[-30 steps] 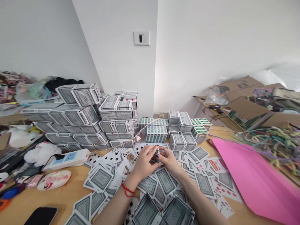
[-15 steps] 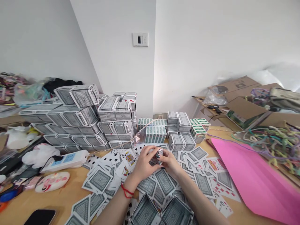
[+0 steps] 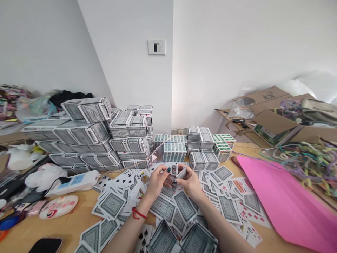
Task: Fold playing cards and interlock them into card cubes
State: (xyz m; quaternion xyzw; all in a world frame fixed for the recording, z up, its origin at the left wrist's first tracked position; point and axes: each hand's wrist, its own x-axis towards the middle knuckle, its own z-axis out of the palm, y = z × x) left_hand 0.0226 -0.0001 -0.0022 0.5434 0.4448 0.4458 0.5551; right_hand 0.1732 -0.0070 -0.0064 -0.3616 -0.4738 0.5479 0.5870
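Note:
Above the loose cards at the table's middle, my left hand pinches the left side of a partly folded playing card, which shows a patterned face inside. My right hand grips its right side, the thumb at the lower edge. Whether this is one card or several joined together, I cannot tell. Under and around both hands lie scattered playing cards, most with grey patterned backs up. Close to my body, between the forearms, stand open boxes folded from cards.
Stacked card blocks rise at the left, with more card blocks and green card packs at the back. A power strip, computer mouse and phone lie left. Pink paper and cardboard boxes are right.
The left hand has drawn slightly left and its fingers have uncovered the card. The card now shows more of its folded panels between the two hands.

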